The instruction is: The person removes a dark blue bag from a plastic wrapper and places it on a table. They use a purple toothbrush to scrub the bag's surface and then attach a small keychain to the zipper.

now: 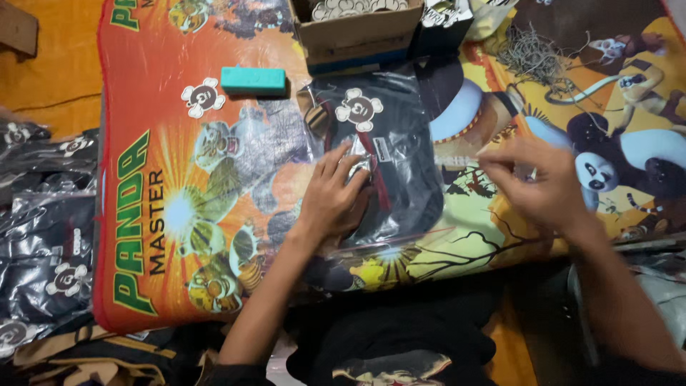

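Two hands are at work over the colourful printed mat (pixel 214 214), seen from my head camera. My left hand (pixel 336 196) lies flat, fingers spread, pressing on the clear plastic bag (pixel 400 150) with a folded dark garment inside, probably to keep the slippery film from sliding. The bag reaches from under my palm toward twelve and three o'clock. My right hand (pixel 539 182) hovers at three o'clock of the bag, just beside its edge, fingertips pinched on something too small to make out. A teal block (pixel 253 80) and cardboard box (pixel 357 32) sit at twelve o'clock.
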